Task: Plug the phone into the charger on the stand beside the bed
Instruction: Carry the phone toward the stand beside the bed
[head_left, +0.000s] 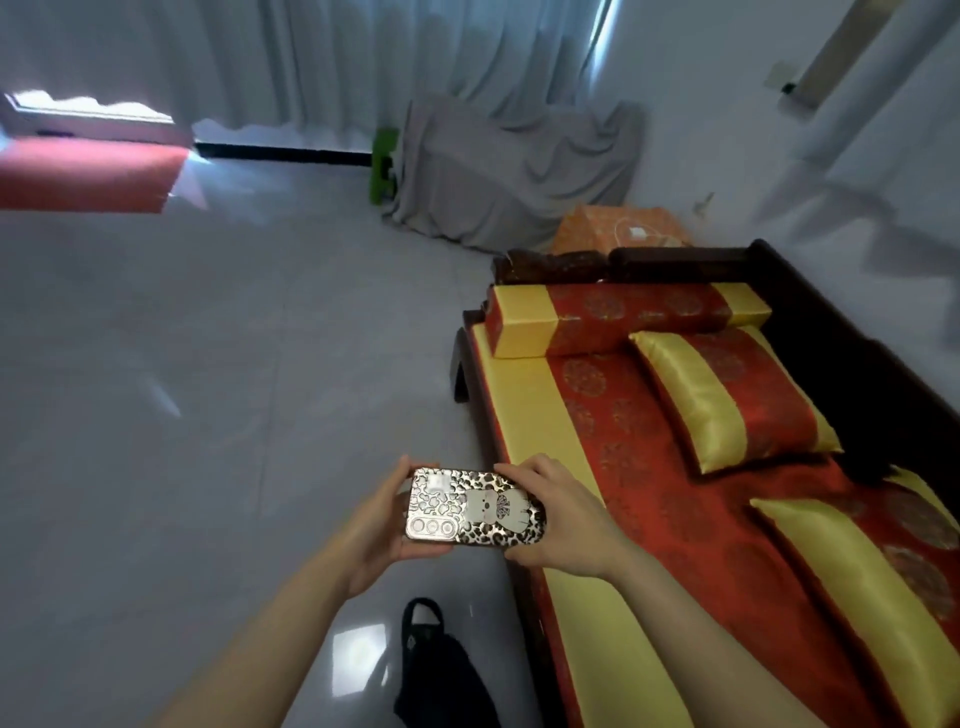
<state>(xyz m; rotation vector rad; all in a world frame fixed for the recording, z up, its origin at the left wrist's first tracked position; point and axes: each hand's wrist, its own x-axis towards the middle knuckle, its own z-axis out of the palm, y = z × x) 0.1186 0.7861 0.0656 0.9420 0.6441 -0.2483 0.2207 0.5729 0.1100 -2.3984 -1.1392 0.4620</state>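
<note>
I hold the phone sideways in front of me, its back up, showing a leopard-print case and a row of camera lenses at its left end. My left hand grips the left end and my right hand grips the right end. The stand, covered in orange cloth, is beyond the head of the bed. On the stand lies a white charger with its pale cable coiled beside it.
The dark wooden bed with red and gold cushions fills the right side. A black bag lies on the grey tiled floor by my feet. A grey-draped piece of furniture and a green object stand by the curtains. A red mat lies far left.
</note>
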